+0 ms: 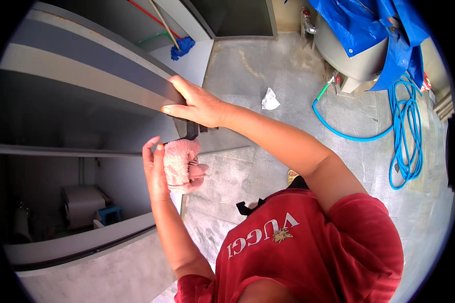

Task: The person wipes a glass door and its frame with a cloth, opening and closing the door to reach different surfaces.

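My right hand grips the edge of a grey metal-framed door, its thumb lying on the dark panel. Just below it, a black door handle juts from that edge. A pink fluffy cloth item with dark lettering sits against the handle's lower end; whether it is fixed to the handle cannot be made out. My left hand holds this item from its left side, thumb towards me. Some of the left fingers are hidden behind it.
A white crumpled tissue lies on the grey tile floor. At right, a coiled blue hose joins a tank under a blue tarp. A blue-headed mop leans behind the door. A blue stool stands inside, lower left.
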Demonstrator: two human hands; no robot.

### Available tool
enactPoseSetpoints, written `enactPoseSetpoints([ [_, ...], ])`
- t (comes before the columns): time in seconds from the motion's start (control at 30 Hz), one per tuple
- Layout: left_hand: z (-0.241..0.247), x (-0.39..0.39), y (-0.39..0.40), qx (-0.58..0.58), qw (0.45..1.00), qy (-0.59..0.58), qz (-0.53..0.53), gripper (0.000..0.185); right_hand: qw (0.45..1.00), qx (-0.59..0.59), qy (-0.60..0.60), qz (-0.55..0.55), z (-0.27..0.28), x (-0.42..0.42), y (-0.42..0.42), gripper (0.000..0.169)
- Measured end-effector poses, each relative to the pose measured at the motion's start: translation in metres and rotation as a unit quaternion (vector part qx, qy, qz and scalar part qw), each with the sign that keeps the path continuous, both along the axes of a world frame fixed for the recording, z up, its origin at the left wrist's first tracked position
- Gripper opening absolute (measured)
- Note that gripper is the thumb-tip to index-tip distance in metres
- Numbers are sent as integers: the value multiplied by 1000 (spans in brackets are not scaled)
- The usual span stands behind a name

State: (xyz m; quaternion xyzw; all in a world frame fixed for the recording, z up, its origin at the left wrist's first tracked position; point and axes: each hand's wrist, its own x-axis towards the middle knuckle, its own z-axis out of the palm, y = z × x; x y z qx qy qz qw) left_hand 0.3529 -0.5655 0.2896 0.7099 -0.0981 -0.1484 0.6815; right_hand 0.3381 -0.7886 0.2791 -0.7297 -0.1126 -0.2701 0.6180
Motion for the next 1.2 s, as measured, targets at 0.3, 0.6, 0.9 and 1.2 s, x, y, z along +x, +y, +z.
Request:
enactPoseSetpoints([
  [0.3, -9, 91, -102, 344, 912, -211, -70, 32, 998, -6, 0, 59, 1, 115, -109, 49],
  [0.6, -17, 181, -174, 368, 897, -238, -64, 31, 990, 41, 52, 123, 10, 220, -172, 54],
  [0.9, -8, 268, -222, 321, 927, -180, -74, 29, 967, 96, 103, 211, 9, 330, -222, 57],
  [1.2, -8, 357, -260, 339, 927, -140, 76, 23, 951, 60, 62, 298, 15, 461, -242, 52],
])
